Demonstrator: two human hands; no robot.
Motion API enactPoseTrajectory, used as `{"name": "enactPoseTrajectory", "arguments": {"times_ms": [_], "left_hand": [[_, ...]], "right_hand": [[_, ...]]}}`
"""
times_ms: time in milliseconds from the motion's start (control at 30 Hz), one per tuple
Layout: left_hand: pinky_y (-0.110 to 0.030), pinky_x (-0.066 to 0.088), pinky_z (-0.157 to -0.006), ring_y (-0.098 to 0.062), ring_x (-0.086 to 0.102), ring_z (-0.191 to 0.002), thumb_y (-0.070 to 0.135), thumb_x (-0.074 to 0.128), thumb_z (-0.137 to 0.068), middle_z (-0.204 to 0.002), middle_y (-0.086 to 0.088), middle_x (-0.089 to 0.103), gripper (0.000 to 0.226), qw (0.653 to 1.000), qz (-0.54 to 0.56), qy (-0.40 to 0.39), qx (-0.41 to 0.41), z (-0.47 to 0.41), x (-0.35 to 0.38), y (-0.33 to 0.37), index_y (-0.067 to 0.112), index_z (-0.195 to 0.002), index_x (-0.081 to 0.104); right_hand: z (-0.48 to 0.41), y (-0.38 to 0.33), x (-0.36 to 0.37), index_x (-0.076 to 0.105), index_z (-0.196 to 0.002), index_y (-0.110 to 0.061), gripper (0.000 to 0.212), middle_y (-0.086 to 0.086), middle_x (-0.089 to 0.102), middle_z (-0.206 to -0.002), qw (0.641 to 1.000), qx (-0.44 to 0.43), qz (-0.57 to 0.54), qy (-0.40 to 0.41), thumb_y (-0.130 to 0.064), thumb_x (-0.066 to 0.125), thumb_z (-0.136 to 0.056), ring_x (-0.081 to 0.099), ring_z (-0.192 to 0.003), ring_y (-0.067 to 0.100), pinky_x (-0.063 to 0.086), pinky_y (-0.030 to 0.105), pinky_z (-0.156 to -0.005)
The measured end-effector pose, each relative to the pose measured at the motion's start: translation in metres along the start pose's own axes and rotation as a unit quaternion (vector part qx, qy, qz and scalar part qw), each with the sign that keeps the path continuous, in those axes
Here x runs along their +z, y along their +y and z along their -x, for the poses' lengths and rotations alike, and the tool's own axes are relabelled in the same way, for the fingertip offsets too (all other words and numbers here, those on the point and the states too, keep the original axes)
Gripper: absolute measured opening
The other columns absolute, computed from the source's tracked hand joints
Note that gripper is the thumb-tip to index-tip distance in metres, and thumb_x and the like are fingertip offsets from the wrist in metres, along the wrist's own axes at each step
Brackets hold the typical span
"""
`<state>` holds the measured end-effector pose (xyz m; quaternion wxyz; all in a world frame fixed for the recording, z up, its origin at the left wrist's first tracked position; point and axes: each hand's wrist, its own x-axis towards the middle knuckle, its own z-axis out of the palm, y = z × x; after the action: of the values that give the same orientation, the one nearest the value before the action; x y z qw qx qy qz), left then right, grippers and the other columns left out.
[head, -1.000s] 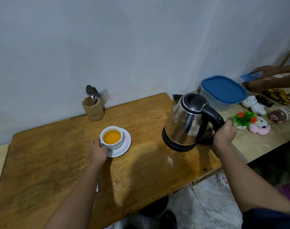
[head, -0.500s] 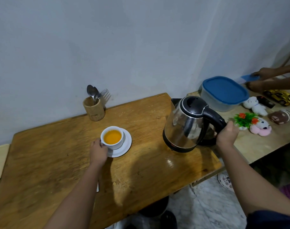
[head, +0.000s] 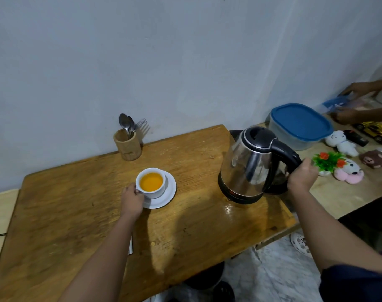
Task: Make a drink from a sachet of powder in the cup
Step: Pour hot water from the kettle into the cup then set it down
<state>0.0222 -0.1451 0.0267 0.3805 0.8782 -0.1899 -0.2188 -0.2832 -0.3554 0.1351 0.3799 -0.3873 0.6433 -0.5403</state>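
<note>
A white cup (head: 151,183) full of orange liquid stands on a white saucer (head: 167,194) near the middle of the wooden table (head: 76,210). My left hand (head: 131,200) grips the cup at its left side. A steel kettle (head: 249,164) with a black lid and handle is at the table's right end, tilted slightly, just above or on its black base. My right hand (head: 302,176) is closed around the kettle's handle. A scrap of white packet (head: 130,247) shows beside my left forearm.
A wooden holder (head: 127,144) with spoons and a fork stands by the wall. On the neighbouring counter are a blue-lidded tub (head: 301,125), soft toys (head: 342,143), a small plastic plant (head: 328,161) and a yellow toy car (head: 375,130). Another person's hands (head: 357,103) handle a blue packet there.
The kettle has moved a little to the right and back, toward its base, held in my right hand. My left hand and the cup have stayed in place.
</note>
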Motion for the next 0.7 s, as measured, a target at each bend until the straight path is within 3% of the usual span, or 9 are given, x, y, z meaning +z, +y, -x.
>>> {"name": "enactPoseTrajectory", "arguments": {"times_ms": [100, 233, 333, 433, 600, 700], "left_hand": [[-0.045, 0.040, -0.098, -0.038, 0.046, -0.120, 0.002, 0.040, -0.091, -0.134, -0.024, 0.045, 0.038, 1.000, -0.001, 0.001, 0.000, -0.001, 0.001, 0.000, 0.001, -0.128, 0.047], [-0.046, 0.039, -0.099, -0.038, 0.045, -0.121, 0.003, 0.039, -0.091, -0.135, -0.024, 0.044, 0.039, 1.000, -0.002, 0.003, -0.003, -0.003, 0.002, -0.002, 0.001, -0.129, 0.047], [-0.046, 0.040, -0.099, -0.039, 0.046, -0.120, 0.003, 0.039, -0.091, -0.134, -0.024, 0.045, 0.039, 1.000, -0.002, 0.007, -0.001, -0.004, 0.003, -0.002, 0.000, -0.128, 0.048], [-0.046, 0.040, -0.099, -0.039, 0.046, -0.120, 0.002, 0.039, -0.090, -0.135, -0.024, 0.045, 0.039, 1.000, -0.003, 0.006, -0.005, -0.004, 0.004, -0.002, 0.001, -0.129, 0.047], [-0.046, 0.040, -0.098, -0.040, 0.046, -0.119, 0.000, 0.040, -0.089, -0.133, -0.024, 0.045, 0.040, 1.000, 0.004, 0.001, -0.005, -0.003, 0.003, -0.001, 0.000, -0.128, 0.048], [-0.049, 0.042, -0.098, -0.040, 0.048, -0.117, 0.001, 0.041, -0.088, -0.132, -0.025, 0.048, 0.041, 1.000, 0.004, -0.010, -0.004, -0.006, 0.002, -0.004, 0.001, -0.128, 0.048]], "right_hand": [[-0.005, 0.010, -0.005, 0.031, -0.054, -0.016, 0.041, 0.001, 0.033, -0.059, 1.000, 0.020, -0.003, 0.021, -0.011, 0.034, -0.094, 0.034, -0.050, 0.009, 0.027, 0.023, -0.041], [-0.007, 0.012, -0.006, 0.028, -0.054, -0.016, 0.041, 0.002, 0.029, -0.058, 1.000, 0.007, 0.010, 0.011, -0.008, 0.033, -0.094, 0.027, -0.052, 0.010, 0.029, 0.014, -0.040], [-0.008, 0.013, -0.007, 0.026, -0.053, -0.016, 0.041, 0.004, 0.027, -0.057, 1.000, 0.008, 0.023, 0.001, -0.010, 0.032, -0.094, 0.025, -0.051, 0.013, 0.026, 0.023, -0.041], [-0.006, 0.014, -0.007, 0.028, -0.053, -0.015, 0.042, 0.003, 0.029, -0.057, 0.999, 0.018, 0.030, -0.008, -0.012, 0.032, -0.094, 0.026, -0.051, 0.013, 0.019, 0.034, -0.051], [-0.007, 0.015, -0.012, 0.030, -0.051, -0.014, 0.041, 0.011, 0.031, -0.060, 0.998, 0.006, 0.054, -0.009, -0.013, 0.036, -0.092, 0.029, -0.061, 0.024, 0.023, 0.033, -0.062], [-0.010, 0.015, -0.016, 0.031, -0.050, -0.015, 0.041, 0.011, 0.032, -0.060, 0.997, -0.021, 0.078, -0.015, -0.014, 0.040, -0.090, 0.028, -0.059, 0.023, 0.022, 0.032, -0.060]]}}
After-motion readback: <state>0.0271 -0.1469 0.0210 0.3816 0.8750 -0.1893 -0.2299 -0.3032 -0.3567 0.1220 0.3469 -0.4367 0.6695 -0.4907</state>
